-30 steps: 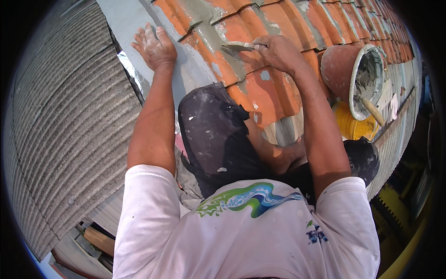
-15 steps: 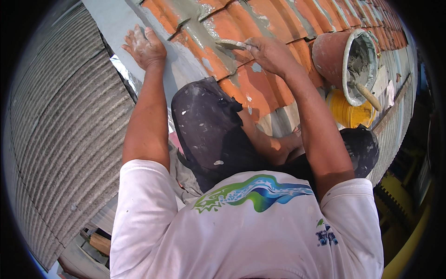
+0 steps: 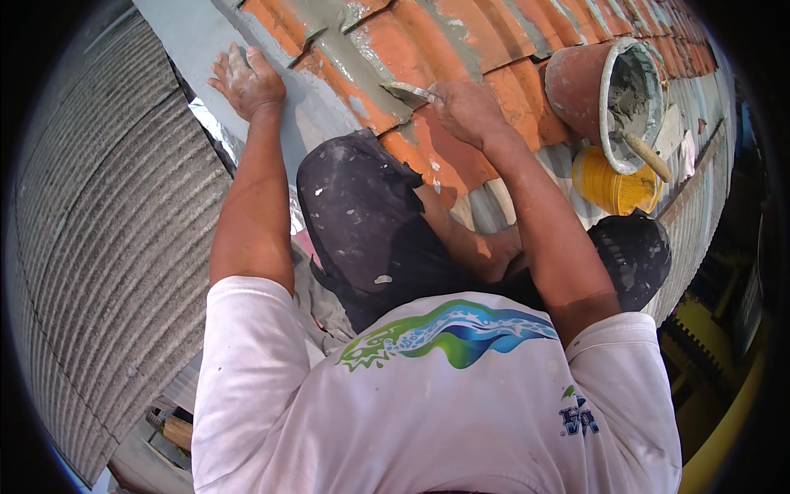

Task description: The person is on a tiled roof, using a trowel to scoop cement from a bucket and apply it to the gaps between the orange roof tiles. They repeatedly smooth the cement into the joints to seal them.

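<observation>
In the head view, here is the right hand [image 3: 469, 111], its grip clenched round the handle end of a small trowel [image 3: 407, 89], whose blade juts out just left of the fist over wet grey mortar [image 3: 350, 58] between the orange tiles [image 3: 444, 156]. Over to the left hand [image 3: 249, 82], grip released, palm down with fingers spread on the pale grey strip [image 3: 193, 41] beside those tiles! And on the white shirt [image 3: 411, 420], a green-and-blue wave design sits above small dark-blue lettering [image 3: 578, 420].
</observation>
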Tool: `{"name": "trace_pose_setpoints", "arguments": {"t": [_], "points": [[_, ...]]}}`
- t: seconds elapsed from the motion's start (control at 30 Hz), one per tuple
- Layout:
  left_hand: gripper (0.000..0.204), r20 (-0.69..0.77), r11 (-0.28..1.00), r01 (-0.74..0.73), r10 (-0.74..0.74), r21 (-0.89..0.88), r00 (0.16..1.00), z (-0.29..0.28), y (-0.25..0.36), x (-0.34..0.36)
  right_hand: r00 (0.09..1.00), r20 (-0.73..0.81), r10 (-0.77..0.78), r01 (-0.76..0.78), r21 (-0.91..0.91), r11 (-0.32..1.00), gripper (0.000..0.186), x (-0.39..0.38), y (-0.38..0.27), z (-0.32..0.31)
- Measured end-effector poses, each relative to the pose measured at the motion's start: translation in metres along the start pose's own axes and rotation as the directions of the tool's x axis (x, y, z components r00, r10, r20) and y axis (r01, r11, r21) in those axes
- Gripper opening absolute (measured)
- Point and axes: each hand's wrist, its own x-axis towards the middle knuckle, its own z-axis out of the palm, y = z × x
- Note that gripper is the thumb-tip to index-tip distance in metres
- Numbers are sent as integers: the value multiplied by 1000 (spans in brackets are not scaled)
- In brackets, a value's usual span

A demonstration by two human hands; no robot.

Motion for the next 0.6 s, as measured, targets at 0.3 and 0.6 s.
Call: {"name": "trace_pose_setpoints", "arguments": {"t": [0.3,0.6], "points": [[72,-8,1000,-21,21,3,1000,0,-2,0,996,60,73,-86,255,963,26,-40,19,36],[71,-5,999,-38,38,-6,999,0,-4,1,920,165,356,-377,622,687,27,-55,-13,20]]}}
